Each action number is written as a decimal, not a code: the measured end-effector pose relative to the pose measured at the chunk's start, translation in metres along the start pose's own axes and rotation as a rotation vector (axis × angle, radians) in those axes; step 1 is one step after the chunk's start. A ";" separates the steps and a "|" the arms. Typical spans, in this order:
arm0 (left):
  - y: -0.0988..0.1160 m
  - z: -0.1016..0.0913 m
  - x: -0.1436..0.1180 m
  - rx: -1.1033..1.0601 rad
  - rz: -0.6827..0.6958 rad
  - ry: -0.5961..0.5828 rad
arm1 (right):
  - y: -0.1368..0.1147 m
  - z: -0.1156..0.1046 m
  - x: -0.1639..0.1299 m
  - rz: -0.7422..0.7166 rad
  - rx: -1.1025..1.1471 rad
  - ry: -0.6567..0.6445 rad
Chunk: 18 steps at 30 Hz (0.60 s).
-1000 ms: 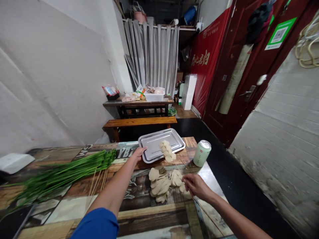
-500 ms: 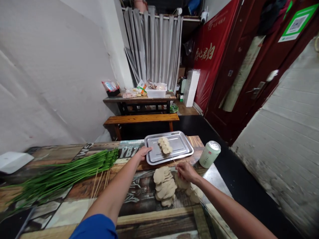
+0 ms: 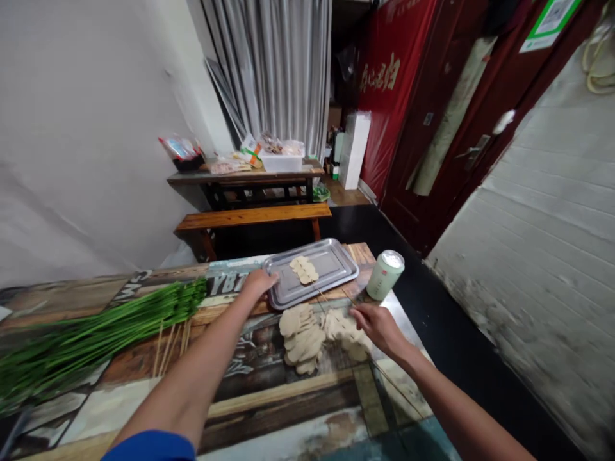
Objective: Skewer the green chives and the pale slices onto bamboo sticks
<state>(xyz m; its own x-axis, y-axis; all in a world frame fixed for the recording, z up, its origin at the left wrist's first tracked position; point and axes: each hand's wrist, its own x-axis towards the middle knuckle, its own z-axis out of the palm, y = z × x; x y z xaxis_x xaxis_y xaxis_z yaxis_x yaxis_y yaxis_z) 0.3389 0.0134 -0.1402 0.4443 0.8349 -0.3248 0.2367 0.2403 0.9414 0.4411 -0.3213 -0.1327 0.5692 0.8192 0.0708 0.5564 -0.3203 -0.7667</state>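
Observation:
With its thumb over the rim, my left hand grips the left end of a shallow metal tray. Pale, thin round slices threaded on a skewer lie in the tray, the bare stick sticking out over the near rim. My right hand is closed just above the near right corner, a thin wooden skewer poking out past its fingertips. Below it lie overlapping loose pale slices in a left pile and a right pile. Another thin stick shows under my right forearm.
A pale green can stands right of the tray near the table's edge. Long green stalks and several loose skewers lie at left. Beyond are a wooden bench and another table with a white tub.
My right hand has drawn back from the skewer of slices, whose stick now rests free over the tray's rim. The view has shifted right and down. My left hand stays on the tray.

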 end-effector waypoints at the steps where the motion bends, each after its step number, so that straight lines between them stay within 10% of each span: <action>1: 0.000 0.000 -0.009 0.021 -0.010 0.012 | 0.007 -0.005 -0.022 0.030 -0.023 0.012; 5: -0.013 0.009 -0.084 0.081 0.246 0.079 | 0.033 -0.008 -0.106 0.100 -0.167 0.047; 10: -0.050 0.049 -0.190 0.148 0.403 -0.216 | 0.048 0.010 -0.135 0.043 -0.295 0.073; 18: -0.073 0.078 -0.216 0.668 0.674 -0.166 | 0.058 -0.002 -0.116 0.151 -0.230 -0.013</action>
<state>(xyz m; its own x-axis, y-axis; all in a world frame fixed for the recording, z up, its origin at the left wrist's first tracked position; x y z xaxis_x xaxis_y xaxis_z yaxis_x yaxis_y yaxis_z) 0.2932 -0.2227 -0.1458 0.7712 0.6015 0.2082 0.3075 -0.6385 0.7055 0.4083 -0.4360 -0.1845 0.6492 0.7594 -0.0427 0.5895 -0.5379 -0.6026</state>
